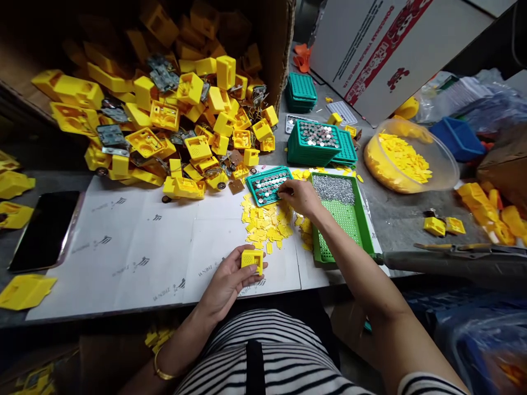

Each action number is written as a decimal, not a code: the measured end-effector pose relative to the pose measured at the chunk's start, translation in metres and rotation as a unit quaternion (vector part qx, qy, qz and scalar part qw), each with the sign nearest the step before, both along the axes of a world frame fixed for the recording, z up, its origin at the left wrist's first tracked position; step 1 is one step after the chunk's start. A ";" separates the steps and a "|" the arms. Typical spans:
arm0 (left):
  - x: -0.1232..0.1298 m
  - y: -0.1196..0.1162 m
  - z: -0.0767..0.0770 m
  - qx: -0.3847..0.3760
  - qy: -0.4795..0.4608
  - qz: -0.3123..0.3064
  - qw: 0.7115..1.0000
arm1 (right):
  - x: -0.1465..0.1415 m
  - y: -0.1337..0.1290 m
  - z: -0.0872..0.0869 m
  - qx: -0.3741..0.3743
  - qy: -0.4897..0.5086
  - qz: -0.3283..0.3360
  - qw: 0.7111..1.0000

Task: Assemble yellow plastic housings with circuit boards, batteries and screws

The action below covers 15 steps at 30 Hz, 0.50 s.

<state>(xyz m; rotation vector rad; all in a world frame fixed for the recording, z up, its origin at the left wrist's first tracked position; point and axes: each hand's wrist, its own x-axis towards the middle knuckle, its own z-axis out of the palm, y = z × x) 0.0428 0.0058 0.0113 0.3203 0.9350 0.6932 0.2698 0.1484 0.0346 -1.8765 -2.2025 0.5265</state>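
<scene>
The left hand pinches a yellow casing while the right hand, fingers bunched, contents unclear, should take discs singly.

Phone L; tub R; trays btwn

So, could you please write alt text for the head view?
The left hand holds a small yellow casing; the right hand is at a teal tray of silvery discs. Loose yellow pieces lie between, with yellow parts heaped behind.
</scene>
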 end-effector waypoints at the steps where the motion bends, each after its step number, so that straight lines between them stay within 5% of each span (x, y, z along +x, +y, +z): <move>1: 0.000 0.000 0.000 0.000 -0.001 0.001 1.000 | -0.002 0.003 0.000 -0.004 -0.001 0.001 1.000; 15: -0.005 0.022 0.004 0.017 -0.052 0.085 0.995 | -0.017 0.009 0.006 -0.020 -0.041 -0.040 0.998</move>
